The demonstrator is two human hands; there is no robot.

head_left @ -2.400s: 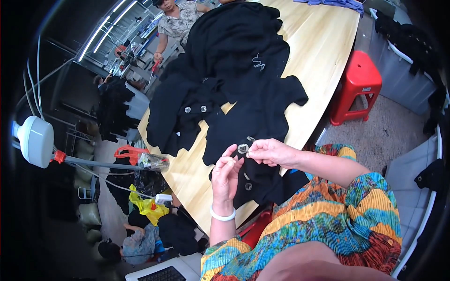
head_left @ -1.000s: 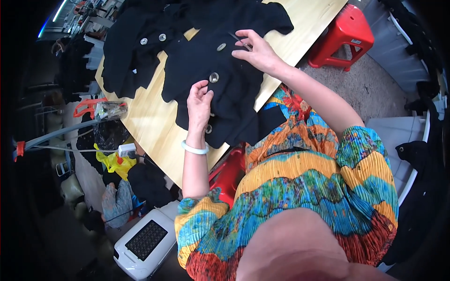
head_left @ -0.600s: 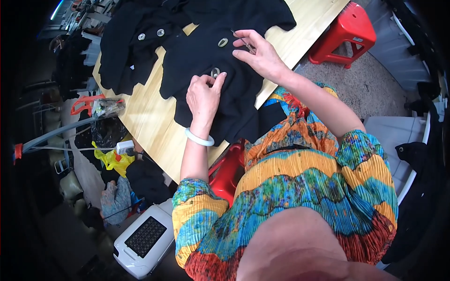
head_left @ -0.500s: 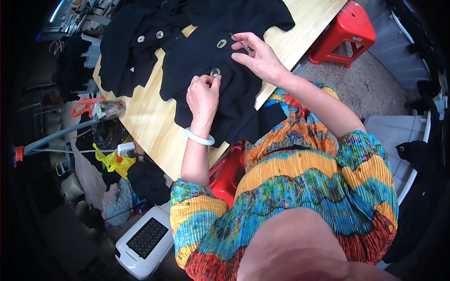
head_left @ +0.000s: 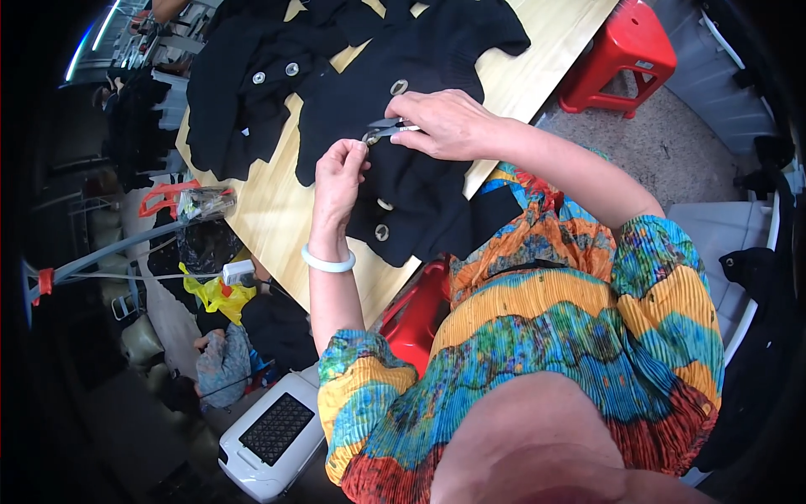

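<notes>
Left hand (head_left: pixel 337 181) and right hand (head_left: pixel 449 124): 2. Snips (head_left: pixel 389 128): 1. Buttons (head_left: pixel 259 77) on the tabletop (head_left: pixel 260 202) garments: 6 in view. Tabletops: 1. Black garments (head_left: pixel 378 84): overlapping, can't count. Bracelet (head_left: pixel 328 262): 1. Dress (head_left: pixel 537 323): 1. Red stool (head_left: pixel 634 38): 1, plus 1 red seat (head_left: pixel 416 332) partly hidden. Yellow bag (head_left: pixel 217 294): 1. Red bag (head_left: pixel 164 197): 1. White case (head_left: pixel 273 433): 1. Small white box (head_left: pixel 238 271): 1. Other people (head_left: pixel 224 365): at least 1.
</notes>
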